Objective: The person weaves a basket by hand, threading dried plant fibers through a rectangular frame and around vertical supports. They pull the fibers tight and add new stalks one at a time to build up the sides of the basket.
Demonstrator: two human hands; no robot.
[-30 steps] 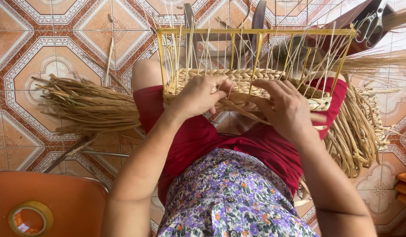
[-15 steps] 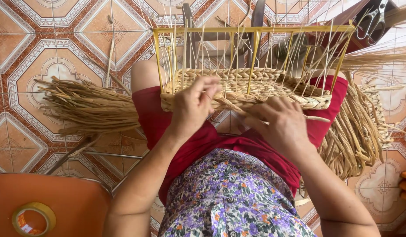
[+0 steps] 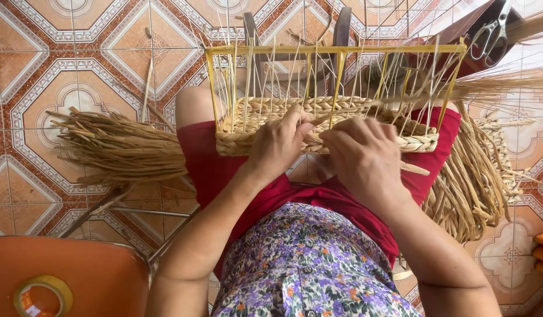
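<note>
Head view, left hand (image 3: 278,145) and right hand (image 3: 362,154) pinching straw on woven basket (image 3: 248,126)

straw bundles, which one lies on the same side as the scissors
The curved straw bundle by the right hand, below the scissors; the other bundle lies straight across the floor, opposite.

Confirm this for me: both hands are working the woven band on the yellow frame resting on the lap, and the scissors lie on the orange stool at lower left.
One detail is off. The head view shows the scissors at upper right, not on the orange stool; that holds a roll of tape. The left hand and right hand do work the woven band on the yellow frame.
</note>
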